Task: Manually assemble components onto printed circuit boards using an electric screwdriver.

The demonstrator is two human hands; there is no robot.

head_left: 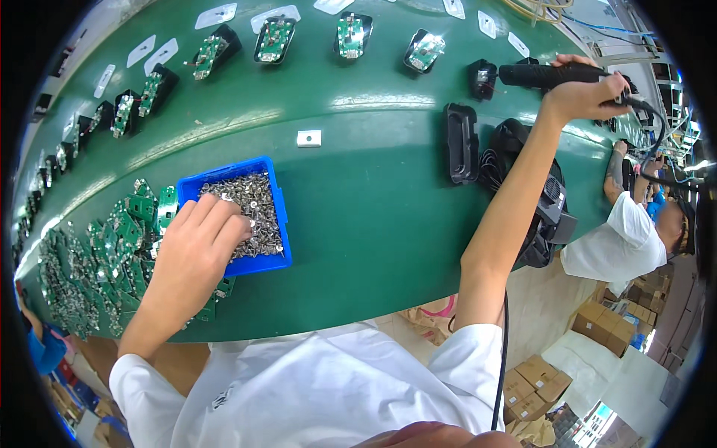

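Observation:
My left hand reaches into a blue plastic bin heaped with small metal screws. Its fingers are bent and drawn together among the screws; what the fingertips pinch, if anything, is hidden. Out at the upper right, my right hand is wrapped round a black electric screwdriver, which lies roughly level with its tip pointing left. A cable runs from its back end. Just left of that tip stands a small black housing with a thin wire showing.
Loose green circuit boards pile up left of the bin. Along the far side runs a row of black housings with boards. A black tray and a black bag lie on the right. Another person works beyond.

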